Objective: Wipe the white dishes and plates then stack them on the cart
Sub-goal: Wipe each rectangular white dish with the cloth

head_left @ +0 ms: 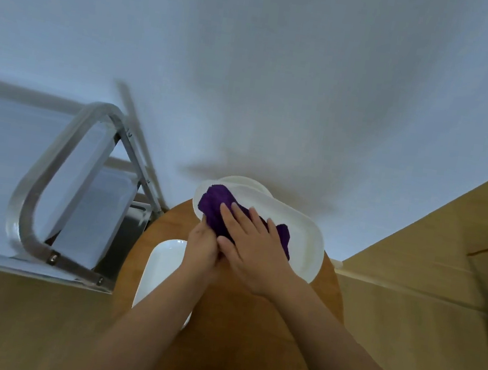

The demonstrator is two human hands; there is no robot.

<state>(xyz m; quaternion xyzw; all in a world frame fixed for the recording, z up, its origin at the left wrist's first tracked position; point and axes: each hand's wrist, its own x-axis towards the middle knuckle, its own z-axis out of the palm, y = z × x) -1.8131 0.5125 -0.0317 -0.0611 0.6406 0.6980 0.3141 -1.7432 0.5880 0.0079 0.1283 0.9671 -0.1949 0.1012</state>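
While our two hands work over the round wooden counter [223, 353], we list what shows:

Oval dish: white oval dish [301, 236], held tilted above the far edge of the counter, near the wall.
Cloth: purple cloth [218, 206], lying on the dish's face.
Right hand: our right hand [254, 253] presses flat on the cloth, fingers [240, 215] straight and slightly spread.
Left hand: our left hand [202, 246] at the dish's near-left rim, fingers curled there against cloth and rim; which of the two they grip we cannot tell.
Second plate: white rim [246, 182] showing behind the dish.
Long dish: white rectangular dish [160, 267] resting on the counter, under our left forearm.
Cart: metal cart [51, 178] with tubular handle, left of the counter, beside it.
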